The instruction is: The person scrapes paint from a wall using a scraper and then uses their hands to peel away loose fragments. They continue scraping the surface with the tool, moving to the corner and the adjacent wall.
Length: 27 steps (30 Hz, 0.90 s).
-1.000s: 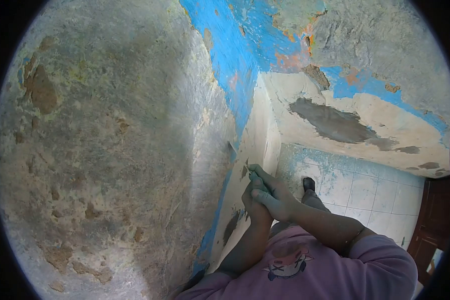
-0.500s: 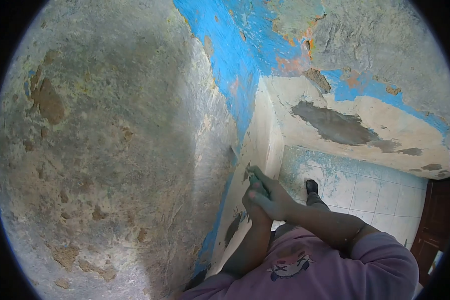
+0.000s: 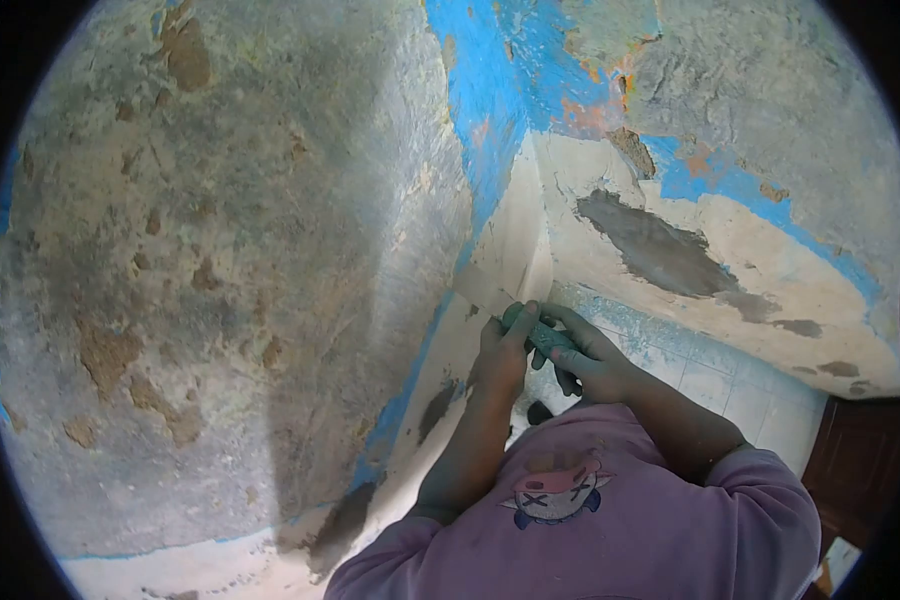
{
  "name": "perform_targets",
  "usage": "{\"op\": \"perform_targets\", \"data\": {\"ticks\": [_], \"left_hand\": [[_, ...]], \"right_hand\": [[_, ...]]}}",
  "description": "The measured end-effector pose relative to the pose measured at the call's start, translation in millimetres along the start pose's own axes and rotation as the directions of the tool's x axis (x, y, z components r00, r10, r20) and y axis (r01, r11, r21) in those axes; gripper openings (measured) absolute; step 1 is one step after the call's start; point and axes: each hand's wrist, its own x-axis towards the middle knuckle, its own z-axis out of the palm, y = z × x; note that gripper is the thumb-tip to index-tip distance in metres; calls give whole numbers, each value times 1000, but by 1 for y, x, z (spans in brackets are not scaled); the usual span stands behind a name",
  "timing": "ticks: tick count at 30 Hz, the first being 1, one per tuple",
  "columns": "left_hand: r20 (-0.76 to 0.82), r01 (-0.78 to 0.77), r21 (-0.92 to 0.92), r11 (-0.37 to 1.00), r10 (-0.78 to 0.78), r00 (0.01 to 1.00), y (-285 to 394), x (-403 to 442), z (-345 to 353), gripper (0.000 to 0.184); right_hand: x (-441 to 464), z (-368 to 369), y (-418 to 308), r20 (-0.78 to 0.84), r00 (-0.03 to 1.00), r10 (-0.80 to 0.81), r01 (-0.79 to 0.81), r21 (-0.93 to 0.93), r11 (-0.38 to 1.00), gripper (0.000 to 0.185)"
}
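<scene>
A scraper (image 3: 541, 338) with a green handle is held between both my hands, its flat, pale blade pointing up and left against the wall beside the blue paint strip. My left hand (image 3: 503, 356) is closed round the handle near the blade, thumb along it. Fingers of my right hand (image 3: 588, 352) are curled round the rear of the handle. Next to the blade, the cream lower wall (image 3: 505, 248) meets bare grey plaster (image 3: 320, 230). The blade's edge is hard to make out against the wall.
Another wall (image 3: 610, 165) meets this one at a corner, with a dark grey patch (image 3: 660, 245) on its cream part. Below lies a tiled floor (image 3: 705, 390) with blue-white residue. A brown door (image 3: 855, 455) stands at the lower right.
My hands have moved apart along the handle, showing the green scraper more clearly, and have shifted slightly up. The view has tilted, and the foot seen earlier is now mostly hidden.
</scene>
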Motion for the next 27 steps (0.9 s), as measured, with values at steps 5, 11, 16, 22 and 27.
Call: {"op": "perform_targets", "data": {"ticks": [5,11,16,22,27], "left_hand": [[-77,36,-179,983,-50,996,0,6,12,48],[-230,-78,-106,991,52,972,16,25,37,60],[-120,-147,-387,910,108,987,36,25,59,32],[-91,-386,-330,862,378,922,39,52,60,31],[-219,-579,-190,793,540,813,41,55,78,28]], "right_hand": [[8,-14,-24,72,947,-312,320,-243,915,55],[34,-41,-64,215,863,-458,456,-722,521,45],[38,-38,-71,160,850,-503,447,-724,526,44],[72,-41,-92,146,744,-652,549,-689,473,28],[69,-46,-112,200,806,-557,500,-734,460,25]]}}
